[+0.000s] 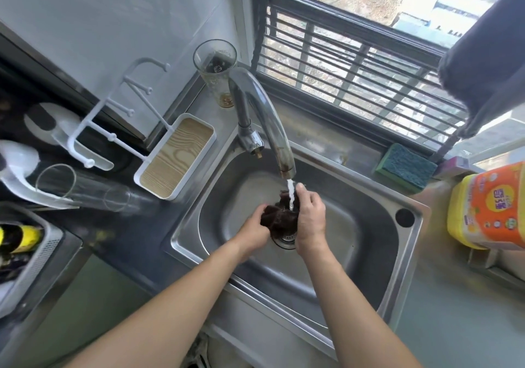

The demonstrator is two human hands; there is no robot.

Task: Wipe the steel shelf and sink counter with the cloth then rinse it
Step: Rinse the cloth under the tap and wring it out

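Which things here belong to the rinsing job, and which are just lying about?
In use: cloth, gripped by left hand and right hand; tap, running onto the cloth; sink.

Lying about: sponge; tall glass behind the tap; lying glass; white rack; yellow bottle.

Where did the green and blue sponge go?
In the head view, the sponge sits on the back ledge of the sink, to the right of the faucet, just below the window bars and left of the yellow bottle.
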